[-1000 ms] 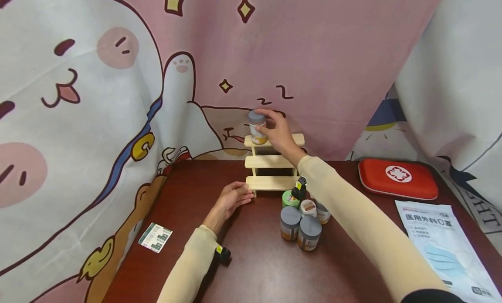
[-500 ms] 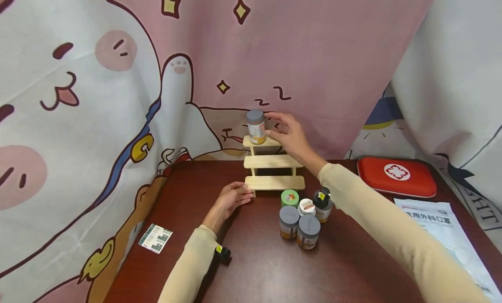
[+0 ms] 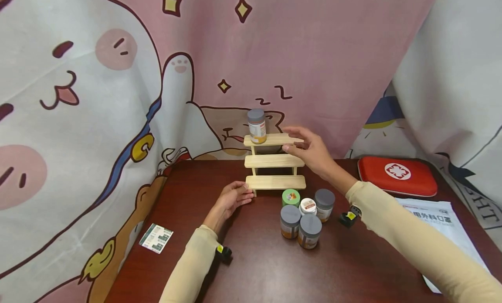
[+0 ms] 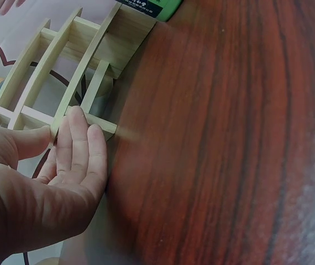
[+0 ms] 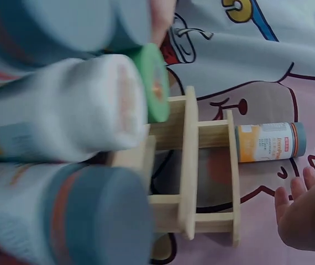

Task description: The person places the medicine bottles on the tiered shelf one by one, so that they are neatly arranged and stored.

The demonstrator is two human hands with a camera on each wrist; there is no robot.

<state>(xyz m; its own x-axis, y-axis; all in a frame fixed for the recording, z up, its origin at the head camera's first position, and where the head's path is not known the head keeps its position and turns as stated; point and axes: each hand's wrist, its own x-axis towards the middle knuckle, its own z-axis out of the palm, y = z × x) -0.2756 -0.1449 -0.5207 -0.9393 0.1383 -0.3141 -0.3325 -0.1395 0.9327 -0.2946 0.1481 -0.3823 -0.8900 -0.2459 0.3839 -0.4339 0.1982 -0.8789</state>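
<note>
One grey-lidded, white-and-orange plastic jar (image 3: 257, 128) stands eleven o'clock atop pale wooden three-step rack (image 3: 274, 182); left hand (image 3: 233, 200) pinches rack's seven-o'clock corner, presumably steadying; right hand (image 3: 312, 152), jar's four o'clock, loosely spread, empty.

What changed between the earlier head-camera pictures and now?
The right-hand grip has let go of the grey-lidded jar and drawn back rightward and lower in view. Unchanged: the jar upright on the top shelf, the left-hand grip pinching the bottom shelf, and five other jars.
</note>
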